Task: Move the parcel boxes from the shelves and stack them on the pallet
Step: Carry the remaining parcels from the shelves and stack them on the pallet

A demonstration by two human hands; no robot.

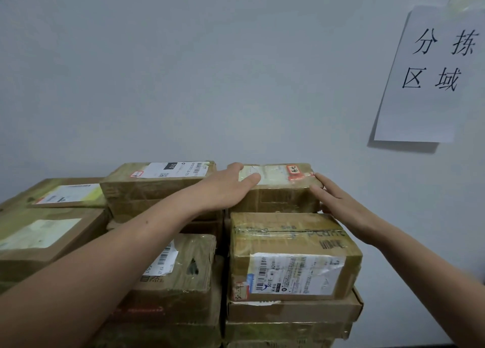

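Squaring up small brown taped cardboard box w/ red sticker (278, 192), mid frame, atop stack of brown parcel boxes (294, 242) | left hand (228, 187) + right hand (338, 203) flat on its ends, fingers straight, not clamped | looks well along; pallet/shelves out of view, remainder unknown

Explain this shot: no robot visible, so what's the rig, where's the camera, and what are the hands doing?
No machine here: a person works bare-handed. The one picture comes from a wide-angle camera on their head, looking forward and down. Both arms reach to a stack of taped cardboard parcels against a white wall with a paper sign. The left hand lies flat on top of the far right box, at its left end; the right hand presses straight fingers against its right end. Neither hand curls round it, so nothing is truly held yet. The pallet is out of view.
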